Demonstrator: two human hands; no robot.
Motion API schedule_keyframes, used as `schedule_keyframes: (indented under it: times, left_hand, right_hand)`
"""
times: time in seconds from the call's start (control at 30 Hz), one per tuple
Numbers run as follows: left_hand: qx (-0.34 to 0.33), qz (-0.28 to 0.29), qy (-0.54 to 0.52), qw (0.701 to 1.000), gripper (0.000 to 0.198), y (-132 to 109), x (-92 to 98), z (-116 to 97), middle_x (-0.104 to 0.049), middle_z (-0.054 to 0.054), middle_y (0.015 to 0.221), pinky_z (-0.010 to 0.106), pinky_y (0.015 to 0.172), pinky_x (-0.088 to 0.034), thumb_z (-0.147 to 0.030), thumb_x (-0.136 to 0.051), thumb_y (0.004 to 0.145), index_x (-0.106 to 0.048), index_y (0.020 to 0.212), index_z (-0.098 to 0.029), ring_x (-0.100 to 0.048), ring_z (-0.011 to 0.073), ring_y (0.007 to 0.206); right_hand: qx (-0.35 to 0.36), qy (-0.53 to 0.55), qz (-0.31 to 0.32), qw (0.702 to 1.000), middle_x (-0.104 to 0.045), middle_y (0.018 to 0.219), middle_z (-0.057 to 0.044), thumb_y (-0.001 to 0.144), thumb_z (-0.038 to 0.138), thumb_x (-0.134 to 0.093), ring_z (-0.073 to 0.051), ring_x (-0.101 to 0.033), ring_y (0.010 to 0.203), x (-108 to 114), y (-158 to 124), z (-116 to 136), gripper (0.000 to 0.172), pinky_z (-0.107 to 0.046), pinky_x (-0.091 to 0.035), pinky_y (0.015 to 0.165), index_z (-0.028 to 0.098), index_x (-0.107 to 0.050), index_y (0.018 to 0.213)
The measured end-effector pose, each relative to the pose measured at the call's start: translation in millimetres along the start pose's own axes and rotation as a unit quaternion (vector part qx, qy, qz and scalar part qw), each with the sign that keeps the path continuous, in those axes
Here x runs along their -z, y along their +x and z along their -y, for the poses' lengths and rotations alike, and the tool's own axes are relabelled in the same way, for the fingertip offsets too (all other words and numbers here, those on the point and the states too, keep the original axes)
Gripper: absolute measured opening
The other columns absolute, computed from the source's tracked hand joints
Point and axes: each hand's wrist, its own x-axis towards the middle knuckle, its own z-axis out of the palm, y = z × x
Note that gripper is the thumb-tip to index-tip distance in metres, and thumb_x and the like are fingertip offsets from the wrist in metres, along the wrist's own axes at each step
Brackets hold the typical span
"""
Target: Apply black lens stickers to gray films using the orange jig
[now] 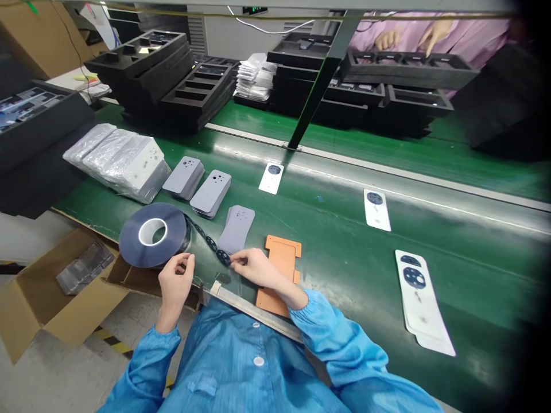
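Observation:
A large roll of clear film [150, 234] carrying dark round stickers lies at the near edge of the green belt [336, 229]. My left hand [175, 282] pinches the free strip of film just below the roll. My right hand [255, 268] pinches a dark sticker [223, 257] on that strip, fingers closed on it. Beside my right hand lies an orange jig plate [282, 264], partly under my wrist. A fanned pile of grey cards [237, 228] sits just beyond my fingers.
Two more grey card stacks [198, 184] and wrapped packs [120, 158] lie at left. White cards with stickers [424, 301] lie at right and along the belt [377, 209]. Black foam trays [172, 74] are piled behind. An open carton [51, 298] stands below. Another person's hands [408, 37] work at far right.

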Motion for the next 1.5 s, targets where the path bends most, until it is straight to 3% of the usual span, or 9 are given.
schedule_keyframes:
  times: [0.17,0.47,0.63,0.77,0.9,1.1,1.2,1.3,1.5]
  left_hand:
    - [-0.16,0.1,-0.033,0.982,0.017,-16.2,-15.3,-24.0,-0.078,0.009,0.109,0.039,0.093,-0.061,-0.034,-0.072,0.093,-0.077,0.104,-0.021,-0.075,0.0232,0.099]
    - [-0.162,0.104,-0.065,0.979,0.015,-14.2,-30.1,-31.7,-0.08,0.01,0.114,0.043,0.102,-0.06,-0.025,-0.066,0.096,-0.08,0.1,-0.021,-0.076,0.0244,0.106]
    - [-0.043,0.035,-0.125,0.991,0.019,-10.4,-14.9,-31.4,-0.081,0.01,0.105,0.036,0.086,-0.066,-0.032,-0.067,0.097,-0.078,0.102,-0.017,-0.079,0.0225,0.093]
    - [0.064,-0.017,-0.202,0.977,0.027,-11.6,-8.0,-42.0,-0.081,0.005,0.09,0.03,0.066,-0.066,-0.04,-0.072,0.094,-0.076,0.105,-0.016,-0.078,0.0186,0.069]
    - [0.104,0.06,-0.245,0.962,0.032,-13.9,-17.6,-63.9,-0.081,0.005,0.089,0.03,0.065,-0.067,-0.044,-0.076,0.091,-0.076,0.106,-0.016,-0.079,0.0197,0.071]
    - [0.122,0.22,-0.264,0.931,0.039,-25.6,-63.9,-85.7,-0.081,0.008,0.088,0.028,0.057,-0.064,-0.05,-0.073,0.092,-0.074,0.107,-0.015,-0.077,0.019,0.065]
    - [0.076,0.263,-0.252,0.928,0.037,-31.9,-88.1,-83.9,-0.08,0.009,0.094,0.027,0.06,-0.063,-0.049,-0.066,0.096,-0.074,0.109,-0.016,-0.079,0.0211,0.079]
    - [-0.055,0.281,-0.172,0.943,0.028,-34.6,-104.3,-78.2,-0.078,0.01,0.101,0.028,0.069,-0.061,-0.04,-0.059,0.101,-0.074,0.109,-0.018,-0.076,0.0196,0.087]
    - [-0.23,0.334,-0.033,0.913,0.038,-32.7,-115.2,-74.2,-0.065,0.014,0.134,0.042,0.107,-0.054,-0.037,-0.058,0.102,-0.063,0.136,-0.02,-0.065,0.0274,0.125]
  right_hand:
    - [-0.009,0.088,0.022,0.996,-0.082,0.088,-0.005,0.085,0.023,-0.067,-0.021,-0.076,0.079,-2.9,-0.3,-2.7,0.024,-0.03,-0.058,0.075,0.018,-0.083,0.101]
    - [0.019,0.113,0.027,0.993,-0.083,0.096,-0.007,0.087,0.017,-0.06,-0.021,-0.077,0.084,-1.3,-1.1,-1.3,0.031,-0.031,-0.059,0.078,0.017,-0.082,0.109]
    - [0.02,0.126,0.014,0.992,-0.082,0.099,-0.007,0.086,0.016,-0.063,-0.02,-0.078,0.089,-0.6,-1.0,-1.9,0.028,-0.031,-0.06,0.082,0.017,-0.08,0.109]
    - [0.015,0.121,-0.015,0.992,-0.082,0.108,-0.009,0.087,0.034,-0.075,-0.023,-0.076,0.095,5.3,-4.8,3.4,0.028,-0.035,-0.058,0.087,0.017,-0.08,0.109]
    - [0.004,0.172,-0.068,0.983,-0.081,0.112,-0.01,0.09,0.044,-0.071,-0.024,-0.074,0.101,16.1,-15.6,8.1,0.034,-0.038,-0.057,0.091,0.018,-0.081,0.11]
    - [-0.031,0.199,-0.156,0.967,-0.081,0.094,-0.009,0.085,0.039,-0.074,-0.021,-0.074,0.084,37.8,-44.3,-5.3,0.033,-0.035,-0.059,0.08,0.017,-0.082,0.107]
    - [-0.055,0.18,-0.238,0.953,-0.081,0.09,-0.009,0.082,0.039,-0.076,-0.021,-0.074,0.079,55.2,-59.2,-22.2,0.033,-0.035,-0.059,0.077,0.016,-0.082,0.105]
    - [-0.087,0.161,-0.304,0.935,-0.082,0.092,-0.01,0.08,0.038,-0.077,-0.022,-0.076,0.082,73.2,-70.6,-40.1,0.031,-0.034,-0.06,0.077,0.016,-0.082,0.101]
    - [-0.122,0.131,-0.329,0.927,-0.082,0.093,-0.01,0.081,0.037,-0.073,-0.022,-0.076,0.081,79.3,-77.0,-60.6,0.029,-0.033,-0.059,0.075,0.016,-0.082,0.1]
